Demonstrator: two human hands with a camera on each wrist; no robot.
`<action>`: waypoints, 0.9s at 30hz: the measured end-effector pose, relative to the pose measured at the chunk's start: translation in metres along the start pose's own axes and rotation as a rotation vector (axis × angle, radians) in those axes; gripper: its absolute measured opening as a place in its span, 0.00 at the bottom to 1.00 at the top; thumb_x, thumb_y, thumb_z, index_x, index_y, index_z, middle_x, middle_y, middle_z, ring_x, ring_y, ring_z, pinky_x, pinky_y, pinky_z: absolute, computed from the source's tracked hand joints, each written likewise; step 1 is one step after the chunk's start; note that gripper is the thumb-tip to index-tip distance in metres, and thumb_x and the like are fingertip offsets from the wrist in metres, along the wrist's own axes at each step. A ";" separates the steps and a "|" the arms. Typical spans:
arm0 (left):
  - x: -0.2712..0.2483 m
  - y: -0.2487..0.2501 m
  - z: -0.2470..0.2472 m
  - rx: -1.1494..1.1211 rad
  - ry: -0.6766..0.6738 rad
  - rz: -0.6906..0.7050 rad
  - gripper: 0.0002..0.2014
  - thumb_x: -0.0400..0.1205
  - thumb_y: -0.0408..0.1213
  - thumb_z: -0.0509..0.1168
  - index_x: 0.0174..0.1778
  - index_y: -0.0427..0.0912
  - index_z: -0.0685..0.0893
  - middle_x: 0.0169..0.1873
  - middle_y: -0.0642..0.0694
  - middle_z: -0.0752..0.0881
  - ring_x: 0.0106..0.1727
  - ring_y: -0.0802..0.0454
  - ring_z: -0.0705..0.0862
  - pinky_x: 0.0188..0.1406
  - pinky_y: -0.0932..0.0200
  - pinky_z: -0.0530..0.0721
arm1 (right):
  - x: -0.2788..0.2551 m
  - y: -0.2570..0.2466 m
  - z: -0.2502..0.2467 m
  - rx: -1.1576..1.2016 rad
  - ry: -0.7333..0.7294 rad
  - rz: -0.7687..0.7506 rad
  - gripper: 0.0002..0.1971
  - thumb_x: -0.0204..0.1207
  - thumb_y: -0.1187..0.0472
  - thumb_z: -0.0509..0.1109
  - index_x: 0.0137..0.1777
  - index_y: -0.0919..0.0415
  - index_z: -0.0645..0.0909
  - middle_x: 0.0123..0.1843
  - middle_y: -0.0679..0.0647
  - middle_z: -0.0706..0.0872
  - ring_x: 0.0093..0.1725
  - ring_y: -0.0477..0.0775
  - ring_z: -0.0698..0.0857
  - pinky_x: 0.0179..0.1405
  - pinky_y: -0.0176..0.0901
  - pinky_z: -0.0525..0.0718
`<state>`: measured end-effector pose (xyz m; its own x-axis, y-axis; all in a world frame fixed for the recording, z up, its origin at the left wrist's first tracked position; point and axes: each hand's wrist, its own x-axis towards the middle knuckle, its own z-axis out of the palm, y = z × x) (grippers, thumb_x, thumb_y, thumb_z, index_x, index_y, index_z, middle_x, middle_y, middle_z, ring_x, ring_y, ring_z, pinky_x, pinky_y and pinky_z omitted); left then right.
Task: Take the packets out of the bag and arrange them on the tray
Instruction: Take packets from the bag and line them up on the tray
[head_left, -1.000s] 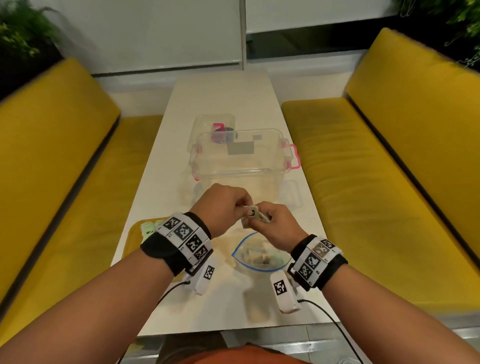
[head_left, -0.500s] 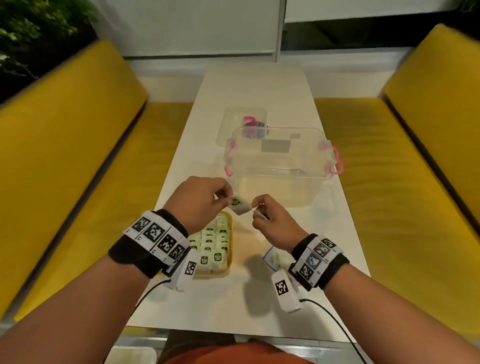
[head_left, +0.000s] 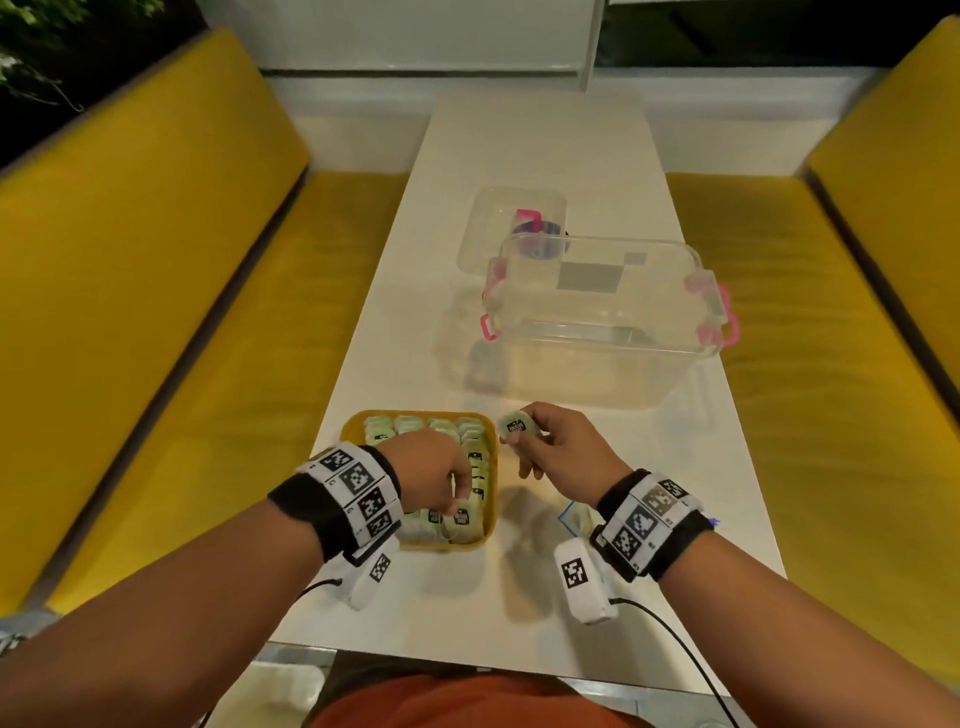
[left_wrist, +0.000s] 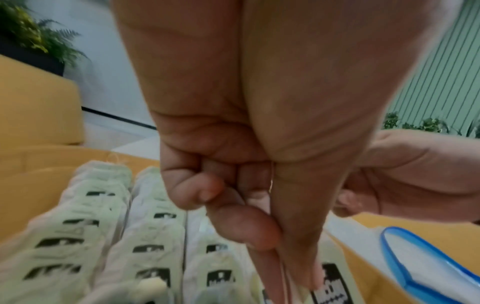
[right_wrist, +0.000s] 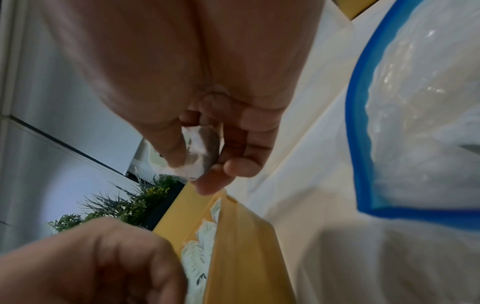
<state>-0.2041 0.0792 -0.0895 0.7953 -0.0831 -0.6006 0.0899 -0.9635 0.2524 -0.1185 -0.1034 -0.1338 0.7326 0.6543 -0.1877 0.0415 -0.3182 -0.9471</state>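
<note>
While the left hand (head_left: 434, 475) pinches a pale-green packet (head_left: 461, 517) into the near-right corner of the yellow tray (head_left: 491, 470), the right hand (head_left: 558, 452) pinches another packet (head_left: 516, 427) just right of its rim, the bag (right_wrist: 415, 123), apparently emptied, lying nearer.

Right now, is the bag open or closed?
Open. In the right wrist view the bag's blue zip edge spreads into a wide loop beside the tray. Whether packets remain inside, cannot tell.
</note>
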 end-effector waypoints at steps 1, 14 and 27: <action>0.006 0.000 0.002 0.011 -0.020 -0.012 0.07 0.74 0.35 0.72 0.35 0.54 0.85 0.29 0.58 0.83 0.38 0.56 0.83 0.41 0.60 0.79 | 0.000 0.001 0.000 -0.005 0.003 -0.001 0.05 0.81 0.63 0.69 0.48 0.65 0.82 0.32 0.53 0.84 0.28 0.49 0.85 0.31 0.43 0.80; 0.029 0.002 0.000 0.086 0.023 -0.040 0.14 0.71 0.48 0.77 0.51 0.53 0.86 0.42 0.56 0.84 0.47 0.53 0.82 0.45 0.58 0.78 | -0.006 0.001 0.001 0.091 0.020 0.052 0.08 0.85 0.67 0.63 0.45 0.60 0.81 0.35 0.58 0.83 0.33 0.57 0.85 0.36 0.50 0.86; -0.019 0.028 -0.035 -0.117 0.591 0.052 0.05 0.81 0.48 0.66 0.46 0.54 0.87 0.40 0.54 0.88 0.39 0.55 0.80 0.42 0.57 0.78 | -0.002 -0.005 0.012 -0.124 -0.004 -0.071 0.08 0.78 0.58 0.74 0.37 0.55 0.85 0.32 0.58 0.90 0.33 0.57 0.89 0.43 0.57 0.88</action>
<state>-0.1955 0.0624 -0.0448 0.9958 0.0585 -0.0704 0.0806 -0.9245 0.3724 -0.1288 -0.0948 -0.1322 0.7223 0.6806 -0.1229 0.1765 -0.3533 -0.9187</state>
